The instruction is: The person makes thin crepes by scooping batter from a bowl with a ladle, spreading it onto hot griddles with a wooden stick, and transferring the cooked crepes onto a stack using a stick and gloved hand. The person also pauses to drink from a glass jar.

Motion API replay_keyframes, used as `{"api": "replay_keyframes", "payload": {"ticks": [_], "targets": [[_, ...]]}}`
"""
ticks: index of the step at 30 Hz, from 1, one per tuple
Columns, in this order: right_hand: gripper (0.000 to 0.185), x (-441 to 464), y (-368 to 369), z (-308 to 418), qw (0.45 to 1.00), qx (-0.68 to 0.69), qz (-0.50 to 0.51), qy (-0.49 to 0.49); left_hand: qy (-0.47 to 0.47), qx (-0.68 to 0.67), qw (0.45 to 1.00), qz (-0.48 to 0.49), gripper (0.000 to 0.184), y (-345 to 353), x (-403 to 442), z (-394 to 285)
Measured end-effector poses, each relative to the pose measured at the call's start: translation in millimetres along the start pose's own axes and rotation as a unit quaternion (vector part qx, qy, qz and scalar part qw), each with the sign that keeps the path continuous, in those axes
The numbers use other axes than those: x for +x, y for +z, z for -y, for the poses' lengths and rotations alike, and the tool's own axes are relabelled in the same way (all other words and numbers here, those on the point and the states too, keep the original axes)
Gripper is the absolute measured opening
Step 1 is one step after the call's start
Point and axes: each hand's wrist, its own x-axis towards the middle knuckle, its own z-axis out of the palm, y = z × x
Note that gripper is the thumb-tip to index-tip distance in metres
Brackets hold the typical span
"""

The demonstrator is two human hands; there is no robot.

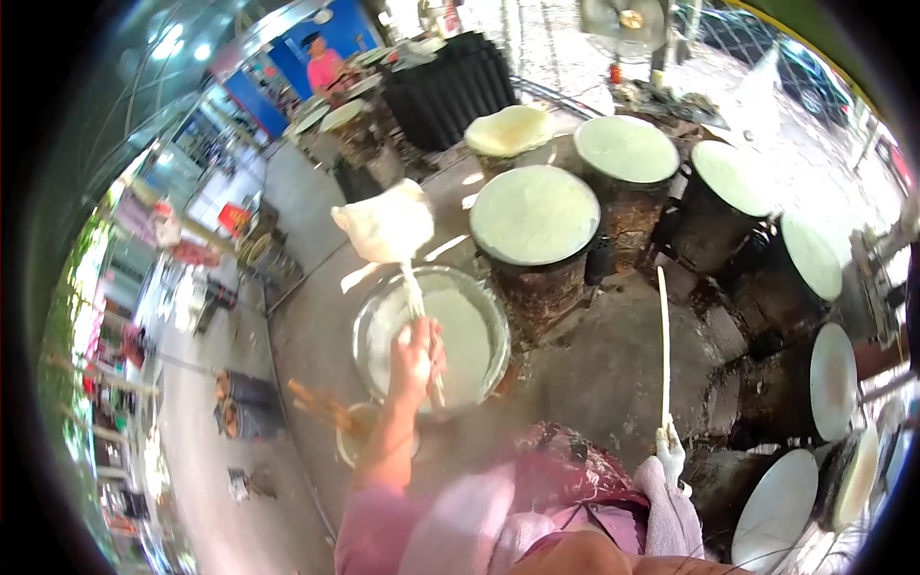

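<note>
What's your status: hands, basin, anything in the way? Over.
Left hand gripping pale scoop, its handle above the basin. Right hand gripping long pale stick. Griddles curve ahead and right; no visible obstruction between hands.

The left hand (418, 355) is gripping a pale-coated scoop (388, 225) by its handle, and the scoop's broad head is hovering at the far edge of a metal basin (500, 369) that is holding whitish liquid (460, 331). The right hand (671, 450) is holding a long pale stick (664, 335), which is pointing away from the body. Round, light-topped griddles (534, 216) are curving around the right side on dark, drum-like stoves (541, 292). A smaller container (355, 443) is standing beside the basin, with blurred brown sticks (321, 404) reaching past its rim. Farther back, a person in pink (326, 69) is staying near other griddles (343, 116).
</note>
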Motion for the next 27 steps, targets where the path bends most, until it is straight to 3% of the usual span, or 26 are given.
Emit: {"api": "replay_keyframes", "payload": {"ticks": [3,5,7,8,10,11,12,13,14,18,20,22,23,24,26,27], "targets": [[0.047,-17.9,1.4,39.1,0.997,0.046,-0.061,0.007,-0.108,-0.043,0.982,0.152,0.034,36.6,15.9,-0.4],[0.051,-0.8,-21.2,-7.4,0.989,-0.029,-0.123,-0.079,-0.208,-0.038,0.944,0.254,0.036,67.0,40.9,13.9],[0.055,-19.7,-36.6,-0.4,0.983,-0.019,-0.174,-0.056,-0.306,-0.006,0.889,0.340,0.038,110.8,65.2,43.1],[0.057,-40.0,-29.9,54.5,0.981,0.030,-0.192,0.031,-0.341,0.022,0.866,0.365,0.040,132.6,71.3,64.8],[0.057,-47.5,-57.8,11.7,0.966,0.033,-0.254,0.035,-0.454,-0.010,0.774,0.442,0.041,194.2,75.7,93.0],[0.057,-50.9,-73.4,-11.3,0.957,0.034,-0.284,0.037,-0.512,-0.054,0.700,0.496,0.033,222.1,88.7,126.4],[0.056,-58.3,-85.4,-7.4,0.947,0.063,-0.304,0.080,-0.504,0.013,0.719,0.478,0.033,264.6,76.2,132.4],[0.056,-60.0,-101.7,-35.8,0.933,0.057,-0.351,0.060,-0.513,0.032,0.693,0.505,0.034,307.3,68.3,141.8],[0.054,-68.5,-110.0,0.9,0.923,0.079,-0.366,0.094,-0.521,0.049,0.670,0.527,0.034,348.1,61.1,150.1],[0.048,-73.7,-158.7,14.3,0.845,0.223,-0.478,0.089,-0.542,0.049,0.525,0.655,0.037,523.7,16.9,167.8],[0.048,-58.1,-191.8,4.0,0.817,0.257,-0.513,0.060,-0.510,0.113,0.544,0.656,0.039,611.8,-12.5,177.5],[0.048,-43.9,-224.3,-10.4,0.800,0.276,-0.532,0.038,-0.525,0.075,0.437,0.726,0.041,699.5,-35.4,205.6],[0.049,-33.6,-240.4,-12.5,0.806,0.193,-0.558,0.047,-0.479,0.093,0.424,0.763,0.041,738.1,-53.2,205.4],[0.049,-20.8,-261.5,-3.1,0.796,0.231,-0.553,0.079,-0.443,0.146,0.484,0.740,0.040,773.7,-75.4,204.0],[0.048,9.8,-300.3,12.8,0.785,0.238,-0.569,0.055,-0.347,0.167,0.476,0.791,0.041,841.4,-109.2,219.1],[0.049,27.0,-319.0,21.1,0.781,0.159,-0.603,0.028,-0.330,0.193,0.505,0.773,0.039,870.3,-128.7,225.2]]}}
